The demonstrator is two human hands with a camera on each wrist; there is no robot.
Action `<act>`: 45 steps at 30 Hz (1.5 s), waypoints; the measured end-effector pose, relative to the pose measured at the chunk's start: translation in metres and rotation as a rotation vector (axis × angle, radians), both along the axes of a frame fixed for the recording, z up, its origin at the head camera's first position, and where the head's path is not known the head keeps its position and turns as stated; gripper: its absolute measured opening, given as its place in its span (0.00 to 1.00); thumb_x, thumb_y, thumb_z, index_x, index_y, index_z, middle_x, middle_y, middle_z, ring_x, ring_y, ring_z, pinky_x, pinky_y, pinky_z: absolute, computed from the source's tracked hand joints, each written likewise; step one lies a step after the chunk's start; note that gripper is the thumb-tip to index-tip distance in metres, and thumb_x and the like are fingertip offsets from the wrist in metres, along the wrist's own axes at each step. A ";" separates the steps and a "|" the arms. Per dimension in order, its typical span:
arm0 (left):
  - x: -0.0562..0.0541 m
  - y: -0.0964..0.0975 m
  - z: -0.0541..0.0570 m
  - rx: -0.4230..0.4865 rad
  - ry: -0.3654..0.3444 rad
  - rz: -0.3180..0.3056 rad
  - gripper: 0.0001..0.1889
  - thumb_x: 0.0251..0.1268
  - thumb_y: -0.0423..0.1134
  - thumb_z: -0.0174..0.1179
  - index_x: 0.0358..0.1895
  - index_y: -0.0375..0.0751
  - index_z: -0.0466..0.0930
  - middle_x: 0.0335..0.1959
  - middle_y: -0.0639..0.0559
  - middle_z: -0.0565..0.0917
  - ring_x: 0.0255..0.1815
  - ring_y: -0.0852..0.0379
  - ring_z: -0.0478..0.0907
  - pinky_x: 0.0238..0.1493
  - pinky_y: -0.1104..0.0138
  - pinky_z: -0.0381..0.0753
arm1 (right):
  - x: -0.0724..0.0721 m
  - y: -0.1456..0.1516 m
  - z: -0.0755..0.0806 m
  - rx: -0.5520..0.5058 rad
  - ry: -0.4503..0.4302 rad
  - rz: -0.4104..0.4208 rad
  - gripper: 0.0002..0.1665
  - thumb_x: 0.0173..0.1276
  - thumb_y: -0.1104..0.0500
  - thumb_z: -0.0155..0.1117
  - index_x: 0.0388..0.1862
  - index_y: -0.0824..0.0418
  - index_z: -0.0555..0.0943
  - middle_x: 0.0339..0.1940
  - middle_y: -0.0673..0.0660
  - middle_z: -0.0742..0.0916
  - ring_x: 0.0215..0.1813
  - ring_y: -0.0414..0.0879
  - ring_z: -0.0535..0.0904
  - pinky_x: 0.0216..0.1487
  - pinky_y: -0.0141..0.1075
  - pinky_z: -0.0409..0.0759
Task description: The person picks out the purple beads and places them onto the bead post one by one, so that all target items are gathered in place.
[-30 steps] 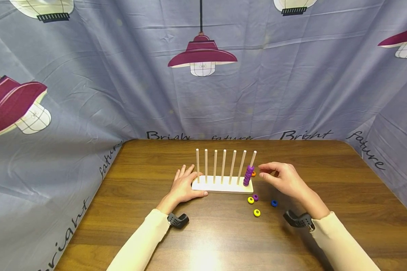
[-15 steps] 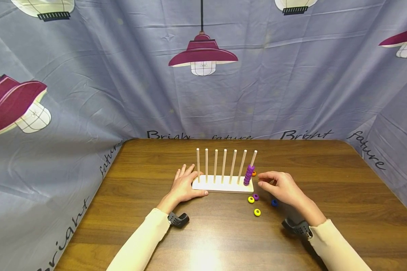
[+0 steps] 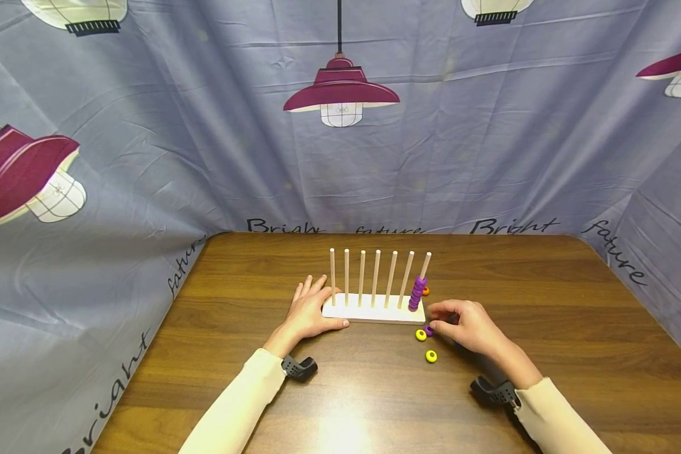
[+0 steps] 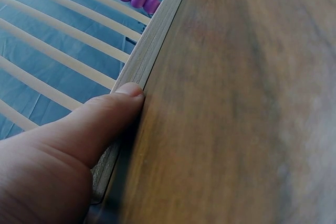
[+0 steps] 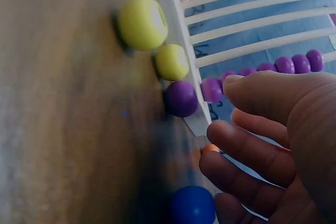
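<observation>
A pale wooden peg stand [image 3: 374, 313] with several upright rods stands on the table. Purple beads [image 3: 417, 294] are stacked on its rightmost rod. My left hand [image 3: 308, 315] holds the stand's left end, thumb [image 4: 128, 92] along the front edge and fingers behind. At the right end, my right hand [image 3: 466, 325] hovers low with loosely bent fingers and nothing between them. Its fingertips are close to a loose purple bead [image 5: 181, 98]. Two yellow beads lie beside and in front of that one, the nearer yellow bead [image 3: 431, 356] and the farther yellow bead [image 3: 421, 335].
Behind the stand's right end sits an orange bead [image 3: 425, 291]. A blue bead [image 5: 192, 205] lies under the right hand, mostly covered by it in the head view. Beyond the brown wooden table [image 3: 250, 265] hangs a grey-blue curtain [image 3: 340, 183] printed with lamps.
My right hand has come down and toward me, from beside the stacked beads to the loose purple bead, covering the blue bead. The left hand stays on the stand.
</observation>
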State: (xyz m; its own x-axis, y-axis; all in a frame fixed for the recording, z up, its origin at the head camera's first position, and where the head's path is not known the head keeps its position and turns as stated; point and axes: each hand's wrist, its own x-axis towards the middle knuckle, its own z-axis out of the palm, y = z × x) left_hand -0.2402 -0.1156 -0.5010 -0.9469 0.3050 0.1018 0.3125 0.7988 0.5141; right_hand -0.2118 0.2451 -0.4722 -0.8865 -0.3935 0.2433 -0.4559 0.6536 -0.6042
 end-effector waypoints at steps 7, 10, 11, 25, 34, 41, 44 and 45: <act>0.000 0.000 -0.001 0.010 -0.010 0.000 0.37 0.49 0.60 0.75 0.64 0.50 0.80 0.80 0.37 0.63 0.83 0.29 0.47 0.83 0.39 0.43 | 0.003 0.000 -0.007 0.014 0.015 0.018 0.12 0.59 0.60 0.77 0.42 0.61 0.89 0.34 0.50 0.92 0.35 0.28 0.80 0.34 0.29 0.82; 0.000 -0.001 -0.001 0.008 -0.012 0.003 0.37 0.49 0.60 0.75 0.64 0.50 0.80 0.80 0.37 0.63 0.83 0.29 0.47 0.83 0.40 0.43 | 0.003 0.000 -0.009 0.043 0.024 0.006 0.13 0.58 0.60 0.78 0.42 0.59 0.90 0.35 0.49 0.92 0.36 0.30 0.82 0.36 0.30 0.82; -0.001 -0.001 -0.001 0.007 -0.012 0.003 0.37 0.49 0.60 0.75 0.64 0.50 0.80 0.80 0.37 0.63 0.83 0.29 0.47 0.83 0.40 0.43 | 0.004 0.000 -0.009 0.054 0.029 0.004 0.13 0.58 0.60 0.78 0.43 0.59 0.90 0.36 0.49 0.92 0.37 0.31 0.82 0.37 0.30 0.82; -0.001 -0.001 0.000 0.005 -0.012 0.005 0.38 0.48 0.61 0.75 0.64 0.51 0.80 0.80 0.37 0.63 0.83 0.30 0.47 0.83 0.40 0.43 | 0.004 -0.001 -0.017 0.074 0.183 0.054 0.13 0.51 0.62 0.81 0.38 0.54 0.91 0.35 0.46 0.92 0.41 0.36 0.85 0.42 0.33 0.82; 0.001 -0.001 0.002 0.012 -0.015 0.005 0.38 0.49 0.60 0.75 0.64 0.50 0.79 0.80 0.37 0.63 0.84 0.30 0.47 0.83 0.40 0.42 | 0.005 -0.001 -0.016 0.062 0.194 0.066 0.12 0.51 0.62 0.81 0.36 0.54 0.91 0.35 0.46 0.91 0.42 0.40 0.86 0.43 0.35 0.83; 0.001 -0.001 0.002 0.014 -0.012 0.004 0.37 0.49 0.60 0.75 0.64 0.50 0.80 0.80 0.37 0.63 0.83 0.30 0.47 0.83 0.40 0.42 | 0.005 -0.003 -0.016 0.045 0.192 0.070 0.11 0.52 0.63 0.80 0.35 0.53 0.90 0.34 0.45 0.91 0.42 0.41 0.86 0.43 0.35 0.83; 0.001 -0.001 0.001 0.016 -0.008 0.003 0.37 0.48 0.60 0.75 0.64 0.50 0.80 0.80 0.36 0.63 0.83 0.29 0.48 0.83 0.40 0.43 | 0.006 -0.003 -0.017 0.045 0.194 0.068 0.11 0.53 0.64 0.80 0.34 0.52 0.90 0.34 0.44 0.91 0.41 0.41 0.85 0.44 0.35 0.82; 0.001 -0.001 0.001 0.016 -0.008 0.002 0.37 0.48 0.60 0.75 0.64 0.50 0.80 0.80 0.36 0.63 0.83 0.29 0.48 0.83 0.39 0.43 | 0.006 -0.003 -0.017 0.049 0.196 0.067 0.11 0.53 0.64 0.79 0.34 0.53 0.90 0.34 0.44 0.91 0.41 0.41 0.85 0.44 0.35 0.83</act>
State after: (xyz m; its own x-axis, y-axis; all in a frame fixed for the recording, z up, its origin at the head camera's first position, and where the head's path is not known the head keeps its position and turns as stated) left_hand -0.2392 -0.1164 -0.5000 -0.9484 0.3012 0.0994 0.3068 0.7913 0.5289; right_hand -0.2059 0.2418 -0.4891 -0.7958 -0.4656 0.3872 -0.6048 0.6443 -0.4681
